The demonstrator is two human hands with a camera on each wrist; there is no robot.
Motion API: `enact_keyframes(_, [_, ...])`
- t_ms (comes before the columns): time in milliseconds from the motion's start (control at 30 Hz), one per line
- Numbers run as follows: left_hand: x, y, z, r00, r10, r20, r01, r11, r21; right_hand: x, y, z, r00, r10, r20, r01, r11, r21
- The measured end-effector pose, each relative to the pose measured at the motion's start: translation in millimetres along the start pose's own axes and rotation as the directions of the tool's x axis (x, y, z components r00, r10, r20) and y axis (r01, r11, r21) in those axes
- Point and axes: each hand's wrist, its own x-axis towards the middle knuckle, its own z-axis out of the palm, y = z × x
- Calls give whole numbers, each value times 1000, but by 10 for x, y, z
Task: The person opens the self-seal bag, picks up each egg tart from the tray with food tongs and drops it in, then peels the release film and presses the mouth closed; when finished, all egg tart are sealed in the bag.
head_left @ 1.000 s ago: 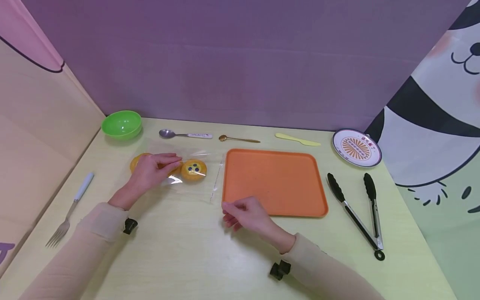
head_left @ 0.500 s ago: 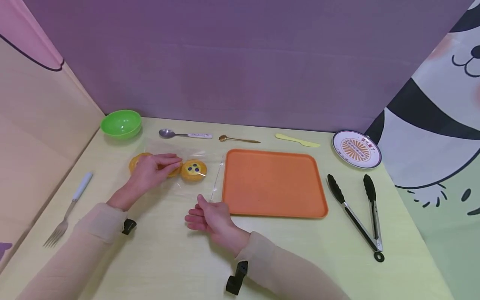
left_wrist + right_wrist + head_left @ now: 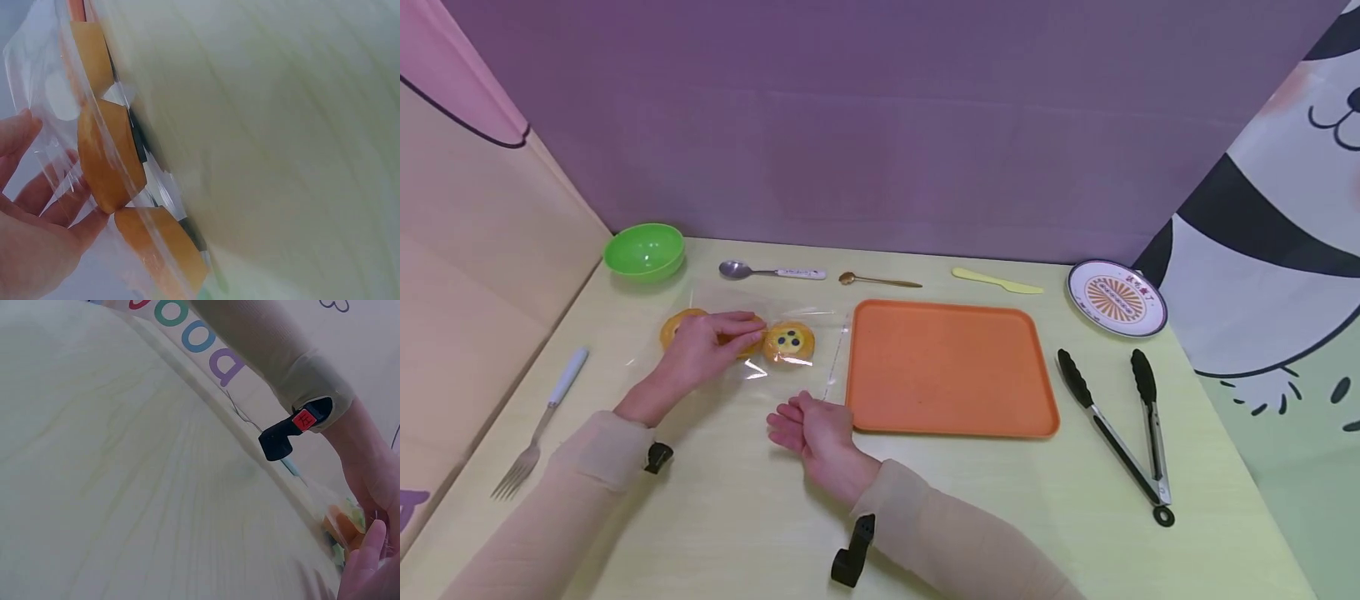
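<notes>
A clear plastic bag (image 3: pixel 820 342) lies left of the orange tray, holding three round golden tarts (image 3: pixel 788 342); the right one shows a yellow centre with dark blue dots. My left hand (image 3: pixel 700 350) is over the bag, covering most of the middle tart, and pinches the film between thumb and fingers. From the left wrist, the tarts (image 3: pixel 112 156) stand in a row under the film beside the fingers. My right hand (image 3: pixel 816 433) is just in front of the bag's near right corner, palm turned up, fingers loosely bent and holding nothing.
The orange tray (image 3: pixel 951 371) borders the bag. Behind lie a green bowl (image 3: pixel 645 252), a steel spoon (image 3: pixel 767 272), a small gold spoon (image 3: pixel 880 280) and a yellow knife (image 3: pixel 996 280). A patterned plate (image 3: pixel 1116 298) and tongs (image 3: pixel 1120 442) are right, a fork (image 3: pixel 542 421) left.
My right hand has moved left from the tray's front edge to the bag's near corner and turned palm up. My left hand has stayed on the bag.
</notes>
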Motion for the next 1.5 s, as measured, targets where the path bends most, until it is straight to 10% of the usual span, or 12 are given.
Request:
enact_keyframes(300, [97, 42, -29, 989, 29, 148, -37, 998, 53, -4, 19, -37, 1000, -25, 2, 25, 1000, -7])
enact_keyframes(533, [465, 265, -71, 958, -43, 284, 17, 995, 94, 8, 38, -69, 1000, -27, 8, 27, 999, -24])
enact_keyframes(867, [1212, 517, 172, 782, -262, 566, 156, 961, 230, 32, 62, -66, 1000, -20, 7, 21, 999, -30])
enact_keyframes(1067, [1388, 437, 270, 726, -292, 623, 175, 954, 243, 28, 84, -57, 1000, -10, 4, 10, 999, -37])
enact_keyframes(1267, [1449, 410, 356, 714, -280, 641, 183, 959, 215, -12, 77, -53, 1000, 0, 9, 0, 999, -48])
enact_keyframes(1500, [1422, 359, 375, 747, -249, 617, 160, 967, 197, -16, 68, -65, 1000, -5, 19, 6, 998, -68])
